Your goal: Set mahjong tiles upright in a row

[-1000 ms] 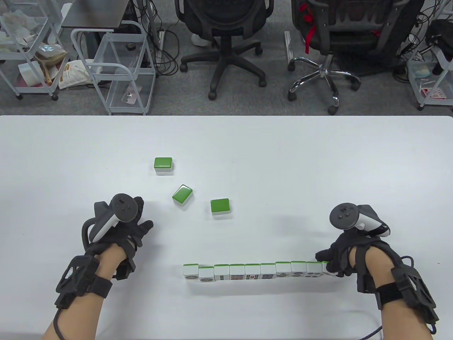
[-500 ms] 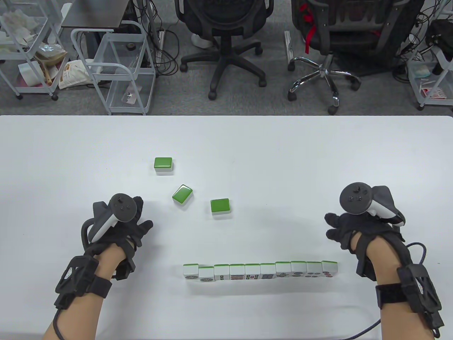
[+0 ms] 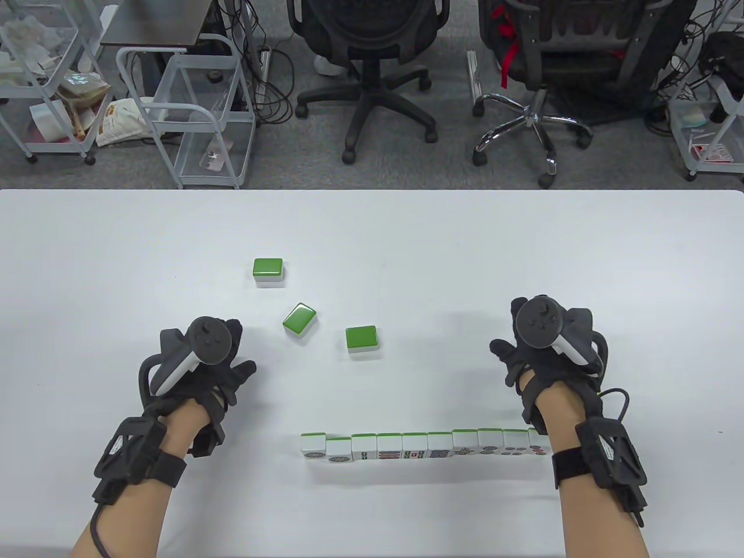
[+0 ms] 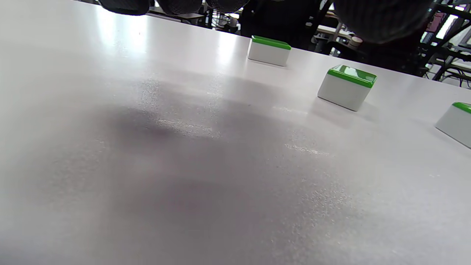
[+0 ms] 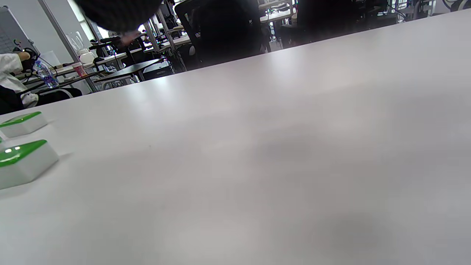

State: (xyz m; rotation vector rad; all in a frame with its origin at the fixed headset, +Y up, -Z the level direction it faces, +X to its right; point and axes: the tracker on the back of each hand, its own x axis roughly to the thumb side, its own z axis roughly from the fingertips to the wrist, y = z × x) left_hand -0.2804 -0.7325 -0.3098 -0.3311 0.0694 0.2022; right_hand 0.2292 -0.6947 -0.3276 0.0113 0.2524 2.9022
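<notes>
A row of upright tiles stood at the desk's six o'clock, with three flat tiles lying toward ten o'clock of it. The left hand and right hand hovered with each grip released, grasping nothing.

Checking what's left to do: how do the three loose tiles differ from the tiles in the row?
The loose tiles lie flat, green backs up, scattered apart; the row tiles stand upright, touching side by side, printed faces toward the person. Both sets share green backs and white bodies. Neither hand touches any.
</notes>
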